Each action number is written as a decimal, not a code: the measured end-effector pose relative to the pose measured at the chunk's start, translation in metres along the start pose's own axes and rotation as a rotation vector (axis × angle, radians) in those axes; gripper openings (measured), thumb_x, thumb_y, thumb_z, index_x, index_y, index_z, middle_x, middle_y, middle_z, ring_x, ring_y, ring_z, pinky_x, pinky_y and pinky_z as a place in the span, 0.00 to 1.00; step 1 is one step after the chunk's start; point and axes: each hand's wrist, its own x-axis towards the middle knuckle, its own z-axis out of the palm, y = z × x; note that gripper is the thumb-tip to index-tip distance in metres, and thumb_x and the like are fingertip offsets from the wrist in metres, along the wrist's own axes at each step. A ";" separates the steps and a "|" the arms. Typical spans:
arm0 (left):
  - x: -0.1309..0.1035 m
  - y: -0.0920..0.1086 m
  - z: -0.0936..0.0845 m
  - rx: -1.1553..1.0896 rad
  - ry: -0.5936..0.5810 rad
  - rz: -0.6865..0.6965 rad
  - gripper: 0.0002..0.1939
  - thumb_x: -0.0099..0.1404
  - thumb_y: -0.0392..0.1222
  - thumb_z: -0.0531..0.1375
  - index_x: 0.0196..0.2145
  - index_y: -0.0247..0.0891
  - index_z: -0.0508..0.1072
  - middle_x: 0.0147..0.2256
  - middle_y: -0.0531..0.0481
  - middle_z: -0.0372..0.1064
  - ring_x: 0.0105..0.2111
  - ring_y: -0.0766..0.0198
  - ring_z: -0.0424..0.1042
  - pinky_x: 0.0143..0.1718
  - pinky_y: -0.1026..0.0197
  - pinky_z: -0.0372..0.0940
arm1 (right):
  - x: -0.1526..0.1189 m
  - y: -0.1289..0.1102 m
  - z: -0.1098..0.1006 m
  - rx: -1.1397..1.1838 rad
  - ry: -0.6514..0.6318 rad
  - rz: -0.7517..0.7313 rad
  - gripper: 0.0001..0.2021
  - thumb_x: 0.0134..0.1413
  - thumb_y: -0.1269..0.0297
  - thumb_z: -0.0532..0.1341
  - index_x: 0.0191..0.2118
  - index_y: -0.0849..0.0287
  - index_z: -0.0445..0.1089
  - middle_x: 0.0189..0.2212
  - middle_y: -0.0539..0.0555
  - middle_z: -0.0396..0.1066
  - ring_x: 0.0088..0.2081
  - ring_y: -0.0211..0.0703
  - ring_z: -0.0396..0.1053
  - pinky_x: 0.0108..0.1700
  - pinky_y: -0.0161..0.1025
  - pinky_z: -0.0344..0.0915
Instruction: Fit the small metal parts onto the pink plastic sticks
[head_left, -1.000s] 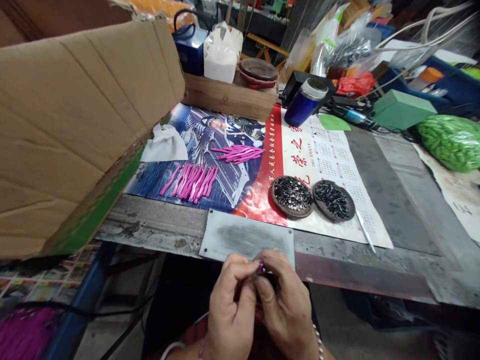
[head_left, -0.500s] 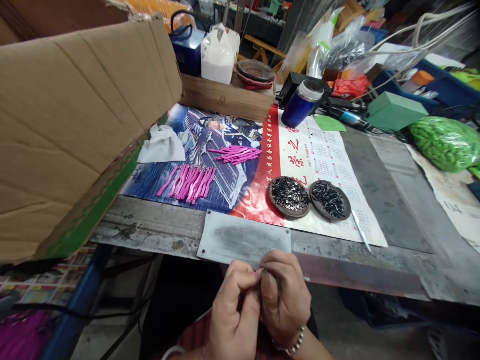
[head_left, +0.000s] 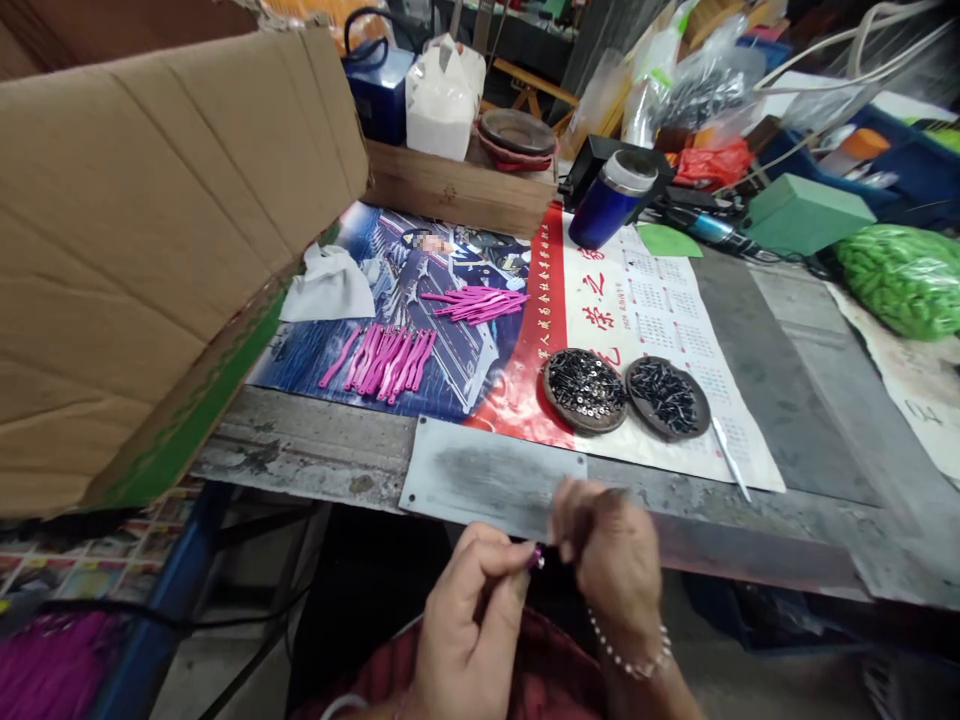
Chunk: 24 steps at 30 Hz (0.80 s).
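Observation:
My left hand [head_left: 469, 625] pinches a small magenta plastic piece [head_left: 536, 558] between thumb and fingers, low in front of the table edge. My right hand [head_left: 611, 560] is blurred, just right of it and lifted apart from the piece, its fingers curled; whether it holds anything I cannot tell. On the poster lie two groups of pink strips: a row [head_left: 386, 360] and a bundle [head_left: 476, 305]. Two round dishes hold small dark hardware: the left dish [head_left: 584, 390] and the right dish [head_left: 667, 398].
A big cardboard box flap [head_left: 150, 230] overhangs the left of the table. A metal plate [head_left: 487, 475] sits at the front edge. A blue mug [head_left: 611, 203], wooden box [head_left: 457, 195], green bag [head_left: 904, 280], white cloth [head_left: 330, 290] and white pen [head_left: 730, 458] lie around.
My hands were pressed together around the magenta piece; now the right hand has pulled away to the right and upward, leaving the piece in the left hand's fingertips.

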 end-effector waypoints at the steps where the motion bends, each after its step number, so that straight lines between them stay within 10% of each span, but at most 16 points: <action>1: 0.000 0.001 0.000 -0.007 -0.006 -0.018 0.07 0.70 0.34 0.58 0.38 0.41 0.76 0.32 0.51 0.68 0.31 0.66 0.71 0.34 0.68 0.69 | 0.000 0.001 -0.002 0.006 0.071 0.011 0.19 0.74 0.58 0.48 0.30 0.57 0.61 0.24 0.48 0.60 0.22 0.34 0.59 0.23 0.32 0.58; 2: 0.000 0.002 0.000 -0.015 -0.012 -0.030 0.06 0.70 0.35 0.59 0.38 0.41 0.77 0.32 0.51 0.68 0.31 0.66 0.71 0.34 0.68 0.69 | 0.000 0.000 -0.003 -0.003 0.130 0.025 0.10 0.69 0.57 0.57 0.38 0.57 0.65 0.30 0.49 0.63 0.24 0.34 0.61 0.25 0.32 0.61; 4: 0.000 0.003 -0.001 -0.026 -0.010 -0.043 0.06 0.70 0.36 0.59 0.39 0.41 0.77 0.33 0.50 0.69 0.32 0.66 0.72 0.34 0.68 0.69 | -0.001 -0.004 -0.001 -0.017 0.079 0.051 0.22 0.54 0.60 0.70 0.51 0.55 0.64 0.37 0.51 0.64 0.29 0.37 0.65 0.29 0.34 0.67; 8: -0.003 0.004 0.000 -0.052 -0.022 -0.089 0.06 0.71 0.37 0.59 0.38 0.41 0.76 0.33 0.51 0.68 0.30 0.67 0.70 0.32 0.69 0.67 | -0.002 -0.015 0.006 -0.039 0.331 0.059 0.24 0.51 0.72 0.68 0.51 0.51 0.62 0.40 0.49 0.63 0.29 0.33 0.62 0.30 0.32 0.65; 11: -0.003 0.007 0.000 -0.039 -0.097 -0.130 0.06 0.72 0.38 0.57 0.38 0.41 0.75 0.33 0.51 0.67 0.31 0.66 0.70 0.32 0.67 0.67 | 0.003 -0.011 0.000 0.008 0.141 0.027 0.30 0.43 0.71 0.72 0.52 0.52 0.62 0.39 0.49 0.63 0.31 0.36 0.64 0.31 0.35 0.67; 16: 0.014 0.014 -0.023 0.271 -0.211 0.025 0.08 0.72 0.33 0.55 0.40 0.41 0.74 0.34 0.52 0.68 0.34 0.66 0.71 0.37 0.68 0.67 | 0.011 0.013 -0.039 0.084 0.445 0.037 0.25 0.49 0.71 0.72 0.51 0.54 0.63 0.40 0.51 0.66 0.30 0.34 0.66 0.30 0.31 0.67; 24: 0.062 0.016 -0.095 1.057 -0.352 0.403 0.12 0.72 0.30 0.54 0.45 0.41 0.74 0.38 0.48 0.72 0.38 0.59 0.71 0.40 0.58 0.62 | -0.029 0.025 -0.078 -0.172 0.102 0.064 0.09 0.64 0.68 0.62 0.49 0.56 0.70 0.41 0.56 0.68 0.35 0.39 0.70 0.33 0.31 0.70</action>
